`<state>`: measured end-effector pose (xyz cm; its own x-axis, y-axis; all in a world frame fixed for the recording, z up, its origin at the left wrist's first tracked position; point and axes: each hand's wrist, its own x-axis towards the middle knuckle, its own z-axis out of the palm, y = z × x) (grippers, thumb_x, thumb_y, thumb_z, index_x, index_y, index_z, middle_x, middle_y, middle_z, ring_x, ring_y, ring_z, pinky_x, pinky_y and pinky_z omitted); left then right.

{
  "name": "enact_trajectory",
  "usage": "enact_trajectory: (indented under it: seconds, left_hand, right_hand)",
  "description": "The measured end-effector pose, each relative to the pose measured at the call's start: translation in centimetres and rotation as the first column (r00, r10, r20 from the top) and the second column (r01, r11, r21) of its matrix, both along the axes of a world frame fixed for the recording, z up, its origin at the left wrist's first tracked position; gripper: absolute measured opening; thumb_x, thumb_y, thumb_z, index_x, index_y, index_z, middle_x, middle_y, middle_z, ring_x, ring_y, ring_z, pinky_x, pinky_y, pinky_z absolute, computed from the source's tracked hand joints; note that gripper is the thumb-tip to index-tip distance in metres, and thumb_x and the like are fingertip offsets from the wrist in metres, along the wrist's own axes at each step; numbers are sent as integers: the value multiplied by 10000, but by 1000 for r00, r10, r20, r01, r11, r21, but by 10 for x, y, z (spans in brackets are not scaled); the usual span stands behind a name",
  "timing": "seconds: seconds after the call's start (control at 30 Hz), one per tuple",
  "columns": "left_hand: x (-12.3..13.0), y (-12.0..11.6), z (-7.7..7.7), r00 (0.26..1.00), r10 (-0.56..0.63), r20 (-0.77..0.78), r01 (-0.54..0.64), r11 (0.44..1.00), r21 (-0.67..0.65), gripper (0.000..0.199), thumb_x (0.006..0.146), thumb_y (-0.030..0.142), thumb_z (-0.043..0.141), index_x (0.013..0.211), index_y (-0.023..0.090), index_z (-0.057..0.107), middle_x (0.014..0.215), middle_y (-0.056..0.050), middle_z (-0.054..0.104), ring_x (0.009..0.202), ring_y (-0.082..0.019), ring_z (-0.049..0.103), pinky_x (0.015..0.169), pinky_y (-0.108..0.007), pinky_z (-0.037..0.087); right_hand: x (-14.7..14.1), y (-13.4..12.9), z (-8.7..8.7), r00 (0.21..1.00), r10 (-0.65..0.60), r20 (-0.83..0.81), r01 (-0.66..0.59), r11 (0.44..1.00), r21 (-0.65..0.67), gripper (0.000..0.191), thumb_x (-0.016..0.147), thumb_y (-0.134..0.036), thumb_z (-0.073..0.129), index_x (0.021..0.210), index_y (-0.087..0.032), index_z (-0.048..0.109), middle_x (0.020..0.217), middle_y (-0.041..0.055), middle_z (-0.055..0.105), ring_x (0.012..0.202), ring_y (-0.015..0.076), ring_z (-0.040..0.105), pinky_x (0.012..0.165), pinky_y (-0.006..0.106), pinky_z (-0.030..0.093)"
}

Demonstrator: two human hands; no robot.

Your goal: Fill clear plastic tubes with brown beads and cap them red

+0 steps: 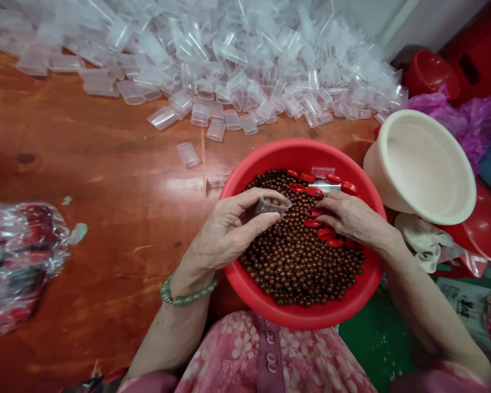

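Note:
In my left hand is a small clear flattened plastic tube, gripped between thumb and fingers with its open end up. Several brown beads show inside it. The hand is over the left side of a red basin, which holds a thick layer of brown beads. On the basin's right side, my right hand has its fingertips closed at a red oval cap. More red caps lie on the beads around it. Clear tubes rest at the basin's back.
A large heap of clear plastic tubes covers the back of the wooden table. One loose tube lies nearer. Right of the basin is a cream bucket. A plastic bag with red contents lies at the left.

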<state>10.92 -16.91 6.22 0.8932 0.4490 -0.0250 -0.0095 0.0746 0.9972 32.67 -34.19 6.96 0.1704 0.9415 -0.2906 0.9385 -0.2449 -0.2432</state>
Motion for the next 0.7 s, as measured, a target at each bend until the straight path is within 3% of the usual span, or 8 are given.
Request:
enact_trajectory:
  seconds: [0.1, 0.17, 0.3, 0.37, 0.43, 0.53, 0.6, 0.7]
  left_hand:
    - [0, 0, 1, 1000, -8, 6, 8, 1000, 20, 224, 871, 324, 700, 1048, 192, 739, 917, -39, 761, 833, -171, 695, 782, -267, 527]
    - [0, 0, 1, 1000, -17, 14, 17, 1000, 15, 225, 875, 324, 695, 1046, 183, 731, 917, -44, 761, 835, -168, 691, 796, -267, 530]
    - [-1, -1, -3, 999, -5, 41, 7, 998, -57, 224, 888, 350, 681, 1020, 169, 684, 895, -47, 741, 815, -153, 682, 786, -262, 536]
    - [-1, -2, -5, 999, -6, 49, 11, 994, -105, 220, 900, 352, 661, 1016, 167, 648, 896, -45, 729, 810, -146, 683, 780, -261, 541]
    - [0, -3, -6, 999, -15, 41, 20, 992, -124, 214, 914, 343, 637, 1025, 162, 620, 920, -52, 722, 832, -146, 690, 783, -262, 545]
    - [0, -4, -6, 999, -28, 20, 30, 995, -93, 206, 921, 326, 620, 1035, 155, 603, 934, -60, 717, 850, -148, 692, 766, -258, 542]
    - [0, -4, -5, 999, -40, 15, 41, 996, -78, 199, 923, 315, 612, 1043, 157, 604, 910, -54, 712, 840, -146, 689, 748, -253, 537]
    - [0, -4, -3, 999, -19, 37, 23, 994, -110, 216, 918, 310, 611, 1067, 153, 612, 882, -44, 703, 808, -132, 678, 736, -243, 532]
  right_hand:
    - [-5, 5, -5, 1000, 9, 6, -8, 998, -68, 118, 954, -220, 538, 910, -171, 636, 908, 83, 676, 802, 200, 631, 751, 314, 485]
    - [-5, 6, -4, 999, -28, -36, 26, 999, -42, 87, 940, -208, 544, 925, -167, 620, 850, 67, 663, 739, 191, 608, 703, 308, 461]
    - [-5, 4, 3, 965, -149, -215, 182, 973, 144, 349, 943, -269, 541, 1269, -151, 585, 850, 44, 656, 688, 177, 582, 642, 297, 434]
    - [-7, 5, 6, 918, -203, -341, 279, 940, 194, 438, 941, -354, 565, 1341, -175, 573, 852, 27, 660, 627, 150, 539, 582, 279, 407]
    - [-11, 8, 10, 838, -227, -495, 369, 906, 208, 431, 918, -423, 613, 1282, -192, 627, 916, 33, 683, 648, 138, 556, 580, 271, 421]
    - [-19, 15, 13, 631, -176, -755, 469, 863, 190, 426, 891, -467, 672, 1218, -196, 638, 1033, 60, 709, 807, 162, 661, 693, 287, 504]
    - [-25, 21, 14, 493, -122, -861, 483, 862, 155, 436, 909, -460, 665, 1245, -190, 600, 941, 54, 720, 829, 172, 691, 743, 302, 526]
    - [-33, 31, 11, 359, -83, -930, 450, 888, 95, 424, 938, -420, 648, 1276, -181, 554, 813, 24, 700, 748, 157, 692, 734, 299, 531]
